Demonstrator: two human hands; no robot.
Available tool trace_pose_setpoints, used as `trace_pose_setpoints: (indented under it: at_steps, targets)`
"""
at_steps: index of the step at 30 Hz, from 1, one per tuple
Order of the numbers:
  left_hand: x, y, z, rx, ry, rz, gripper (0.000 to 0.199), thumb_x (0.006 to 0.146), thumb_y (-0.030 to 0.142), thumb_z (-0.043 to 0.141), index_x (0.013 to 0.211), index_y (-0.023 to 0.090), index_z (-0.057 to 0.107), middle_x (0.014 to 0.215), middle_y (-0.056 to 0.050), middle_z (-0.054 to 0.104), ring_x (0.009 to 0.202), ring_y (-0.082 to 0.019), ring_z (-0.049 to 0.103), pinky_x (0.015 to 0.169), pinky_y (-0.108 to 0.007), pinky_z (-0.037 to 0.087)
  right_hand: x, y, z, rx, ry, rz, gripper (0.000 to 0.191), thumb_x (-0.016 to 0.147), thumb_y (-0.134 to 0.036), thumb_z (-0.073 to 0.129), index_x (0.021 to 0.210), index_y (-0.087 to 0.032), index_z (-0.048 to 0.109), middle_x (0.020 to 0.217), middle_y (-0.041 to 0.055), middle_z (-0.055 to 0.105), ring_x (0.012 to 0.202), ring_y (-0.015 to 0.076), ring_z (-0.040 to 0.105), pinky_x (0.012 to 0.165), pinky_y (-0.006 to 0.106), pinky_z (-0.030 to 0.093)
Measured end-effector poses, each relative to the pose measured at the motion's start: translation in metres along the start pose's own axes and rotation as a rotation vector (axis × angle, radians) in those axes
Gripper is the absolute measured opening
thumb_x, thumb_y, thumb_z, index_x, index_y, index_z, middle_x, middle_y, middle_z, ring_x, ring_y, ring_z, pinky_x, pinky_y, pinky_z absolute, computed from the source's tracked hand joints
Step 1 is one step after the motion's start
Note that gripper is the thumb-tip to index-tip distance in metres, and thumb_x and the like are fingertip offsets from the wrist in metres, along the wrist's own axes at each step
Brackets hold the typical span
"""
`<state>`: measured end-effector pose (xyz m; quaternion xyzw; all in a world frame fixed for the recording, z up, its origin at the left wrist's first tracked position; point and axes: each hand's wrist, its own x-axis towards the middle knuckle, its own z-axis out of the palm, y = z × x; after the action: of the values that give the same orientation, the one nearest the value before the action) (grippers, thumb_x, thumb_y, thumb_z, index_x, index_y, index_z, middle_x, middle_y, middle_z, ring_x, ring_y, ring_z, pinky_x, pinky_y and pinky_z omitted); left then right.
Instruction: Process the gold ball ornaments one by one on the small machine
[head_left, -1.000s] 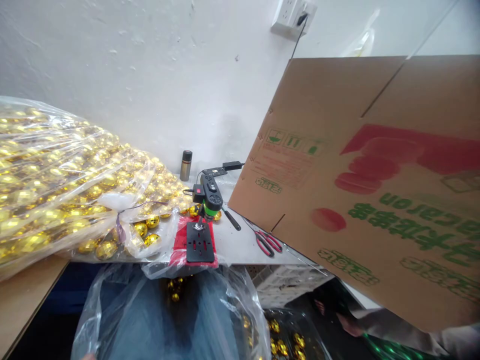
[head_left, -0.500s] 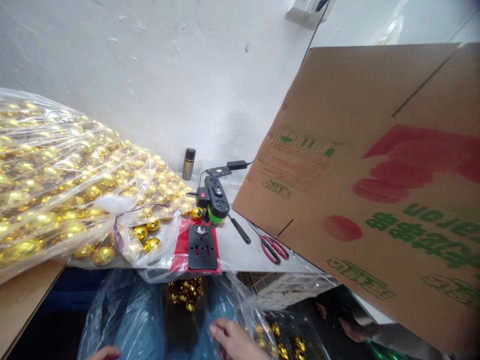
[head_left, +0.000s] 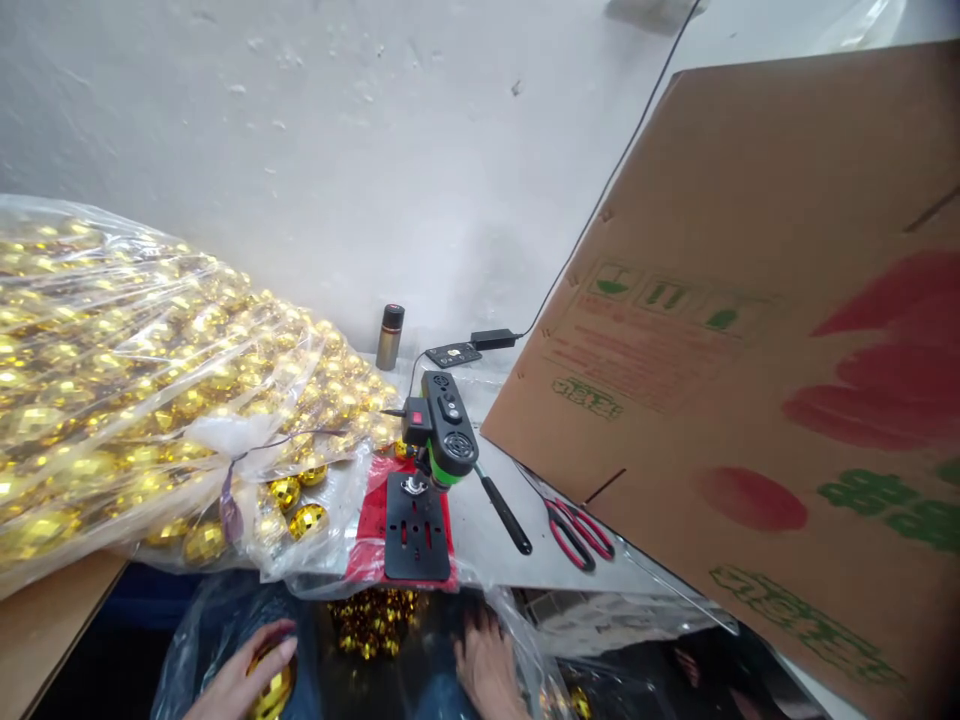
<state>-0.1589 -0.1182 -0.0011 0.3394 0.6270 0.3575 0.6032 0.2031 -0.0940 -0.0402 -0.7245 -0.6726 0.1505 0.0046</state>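
Observation:
My left hand [head_left: 244, 675] is low in the view, its fingers curled round a gold mirror ball [head_left: 276, 692]. To its right, my right hand [head_left: 486, 660] lies with fingers stretched out over the clear plastic sheet [head_left: 191, 650] across my lap; I see nothing in it. Between my hands, near the table edge, sits a heap of small gold balls [head_left: 375, 625]. Just beyond stands a small black motor device on a slotted metal plate [head_left: 416, 530], with red plastic [head_left: 367, 530] under it.
A big clear bag of gold balls [head_left: 150, 350] fills the left of the table. On the right leans a large cardboard box [head_left: 637, 420]. Red-handled scissors [head_left: 574, 535], a black-handled tool [head_left: 506, 515], a spray can [head_left: 389, 338] and a power adapter [head_left: 493, 339] lie or stand about.
My left hand has come further into view and now holds a gold ball. My right hand has shifted slightly right and its fingers have straightened. The camera view has moved a little.

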Motion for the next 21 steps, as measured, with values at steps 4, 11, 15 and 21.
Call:
trace_pose_setpoints:
  at_steps: [4, 11, 15, 21]
  targets:
    - [-0.017, 0.04, 0.053, -0.544, -0.089, -0.175, 0.07, 0.068, 0.074, 0.089, 0.108, 0.018, 0.078, 0.092, -0.01, 0.083, 0.089, -0.032, 0.082, 0.073, -0.037, 0.065, -0.029, -0.034, -0.005, 0.237, -0.081, -0.178, 0.035, 0.1, -0.045, 0.062, 0.123, -0.026, 0.08, 0.117, 0.012, 0.082, 0.105, 0.0267, 0.079, 0.092, 0.033, 0.062]
    - [-0.017, 0.077, 0.109, -0.727, -0.284, -0.193, 0.04, 0.081, 0.044, 0.09, 0.103, 0.012, 0.081, 0.109, -0.014, 0.084, 0.115, -0.034, 0.077, 0.1, -0.039, 0.065, -0.063, -0.11, -0.03, 0.737, 0.345, -0.335, 0.057, 0.104, -0.057, 0.057, 0.15, -0.025, 0.062, 0.132, 0.0147, 0.075, 0.086, 0.0213, 0.079, 0.063, 0.025, 0.064]
    - [-0.015, 0.072, 0.113, -0.711, -0.314, -0.134, 0.05, 0.076, 0.046, 0.094, 0.115, 0.018, 0.081, 0.12, -0.011, 0.083, 0.131, -0.035, 0.07, 0.112, -0.04, 0.058, -0.052, -0.126, -0.037, 0.826, 0.437, -0.25, 0.065, 0.101, -0.061, 0.061, 0.149, -0.018, 0.063, 0.131, 0.0173, 0.074, 0.082, 0.0209, 0.079, 0.063, 0.025, 0.064]
    - [-0.015, 0.059, 0.122, -0.765, -0.342, -0.061, 0.055, 0.081, 0.047, 0.092, 0.13, 0.03, 0.075, 0.128, -0.005, 0.08, 0.13, -0.03, 0.07, 0.115, -0.04, 0.053, -0.042, -0.133, -0.027, 0.946, 0.747, -0.153, 0.049, 0.1, -0.054, 0.066, 0.139, -0.025, 0.072, 0.119, 0.0125, 0.08, 0.095, 0.0243, 0.082, 0.073, 0.026, 0.067]
